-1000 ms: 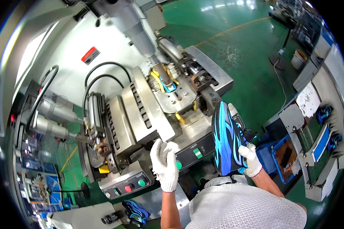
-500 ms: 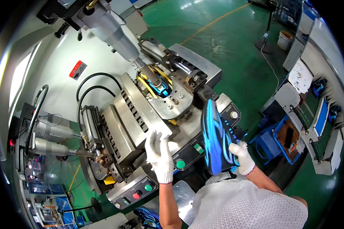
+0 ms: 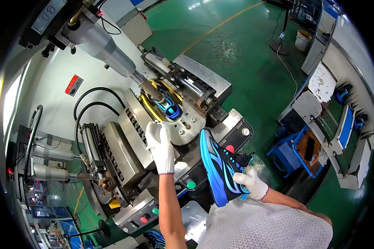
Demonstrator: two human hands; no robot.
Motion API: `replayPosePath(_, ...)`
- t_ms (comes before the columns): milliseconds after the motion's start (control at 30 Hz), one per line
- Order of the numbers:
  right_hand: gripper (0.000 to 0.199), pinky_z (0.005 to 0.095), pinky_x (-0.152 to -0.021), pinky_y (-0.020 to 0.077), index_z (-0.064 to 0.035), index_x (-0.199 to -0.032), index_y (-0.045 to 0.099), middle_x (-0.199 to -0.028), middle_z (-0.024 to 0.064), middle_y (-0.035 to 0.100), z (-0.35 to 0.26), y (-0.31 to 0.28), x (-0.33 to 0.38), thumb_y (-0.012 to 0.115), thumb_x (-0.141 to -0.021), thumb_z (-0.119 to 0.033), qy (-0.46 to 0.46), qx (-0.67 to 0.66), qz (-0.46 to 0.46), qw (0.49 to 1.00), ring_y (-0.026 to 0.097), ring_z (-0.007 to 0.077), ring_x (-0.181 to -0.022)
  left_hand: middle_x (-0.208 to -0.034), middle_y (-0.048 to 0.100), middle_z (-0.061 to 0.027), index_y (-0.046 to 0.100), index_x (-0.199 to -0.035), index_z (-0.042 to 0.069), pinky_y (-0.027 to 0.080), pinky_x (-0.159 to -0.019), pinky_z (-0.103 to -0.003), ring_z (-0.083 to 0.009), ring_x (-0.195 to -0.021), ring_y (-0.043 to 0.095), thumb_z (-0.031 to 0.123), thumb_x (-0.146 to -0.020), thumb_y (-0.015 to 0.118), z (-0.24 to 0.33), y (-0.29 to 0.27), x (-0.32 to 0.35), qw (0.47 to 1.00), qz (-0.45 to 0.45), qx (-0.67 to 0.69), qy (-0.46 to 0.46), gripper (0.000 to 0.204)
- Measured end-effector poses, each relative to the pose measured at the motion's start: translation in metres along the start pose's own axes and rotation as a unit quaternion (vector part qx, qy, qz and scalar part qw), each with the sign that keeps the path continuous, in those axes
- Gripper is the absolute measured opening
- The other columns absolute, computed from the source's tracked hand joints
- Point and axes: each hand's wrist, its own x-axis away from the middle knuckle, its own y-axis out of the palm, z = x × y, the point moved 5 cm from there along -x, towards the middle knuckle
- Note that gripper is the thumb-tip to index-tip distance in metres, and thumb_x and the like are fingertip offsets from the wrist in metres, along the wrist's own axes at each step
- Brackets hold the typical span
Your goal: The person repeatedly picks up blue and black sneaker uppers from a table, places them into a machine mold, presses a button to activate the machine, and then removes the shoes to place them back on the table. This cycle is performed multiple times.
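Note:
My right hand, in a white knit glove, grips a black and blue sneaker by its upper side. The shoe stands on end, its sole side turned left. Farther off, a second blue and black sneaker sits in the press between yellow pads, under a metal ram. My left hand, also gloved, reaches up beside the metal block just short of that shoe. Its fingers are stretched out and nothing shows in them; whether they touch the metal I cannot tell.
Green button and red button sit on the front panel. A second press station is at the left. Another sneaker lies low by my left forearm. At the right are a blue-edged crate and a rack with shoes.
My left hand has moved forward along the metal block, nearer the shoe in the press. The held sneaker has shifted left and tilted, uncovering a red button. The whole view has turned slightly.

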Motion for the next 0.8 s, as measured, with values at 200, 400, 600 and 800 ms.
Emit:
replayPosePath(200, 0.044, 0.0324, -0.085, 0.0514, 0.0032, -0.124, 0.062, -0.106, 0.0039, 0.069, -0.023, -0.010, -0.012, 0.073, -0.091, -0.024, -0.065, 0.163, -0.016, 0.984, 0.060, 0.0133, -0.094, -0.137, 0.060, -0.0236, 0.042, -0.147, -0.006, 0.045, -0.108, -0.038, -0.0285, -0.126, 0.060, 0.022, -0.098, 0.065, -0.049, 0.047, -0.059, 0.998, -0.006, -0.030, -0.046, 0.061)
replayPosePath(400, 0.083, 0.0336, -0.084, 0.0525, 0.0153, -0.120, 0.059, -0.107, 0.0204, 0.068, -0.015, -0.046, -0.018, 0.075, -0.086, -0.058, 0.012, 0.291, 0.021, 0.956, 0.065, 0.0227, -0.100, -0.133, 0.062, -0.0233, 0.053, -0.139, -0.002, 0.045, -0.107, -0.043, -0.0367, -0.124, 0.059, 0.028, -0.086, 0.076, -0.101, 0.095, -0.116, 0.976, -0.038, -0.145, -0.155, 0.065)
replayPosePath(600, 0.060, 0.0306, -0.081, 0.0533, 0.0095, -0.120, 0.062, -0.105, 0.0122, 0.069, -0.009, -0.069, -0.011, 0.077, -0.088, -0.040, 0.024, 0.250, 0.059, 0.966, 0.064, 0.0155, -0.091, -0.108, 0.074, -0.0182, 0.066, -0.116, -0.001, 0.053, -0.092, -0.042, -0.0331, -0.100, 0.071, 0.028, -0.079, 0.074, -0.206, 0.106, -0.151, 0.978, -0.034, -0.146, -0.141, 0.047)
replayPosePath(800, 0.031, 0.0318, -0.081, 0.0531, 0.0045, -0.112, 0.065, -0.104, 0.0059, 0.069, -0.053, -0.064, -0.005, 0.070, -0.088, -0.014, -0.060, 0.114, 0.129, 0.983, 0.062, 0.0126, -0.090, -0.088, 0.069, -0.0069, 0.066, -0.091, 0.004, 0.062, -0.065, -0.038, -0.0215, -0.074, 0.070, 0.002, -0.085, 0.073, -0.126, 0.074, -0.143, 0.943, -0.043, 0.176, -0.279, 0.009)
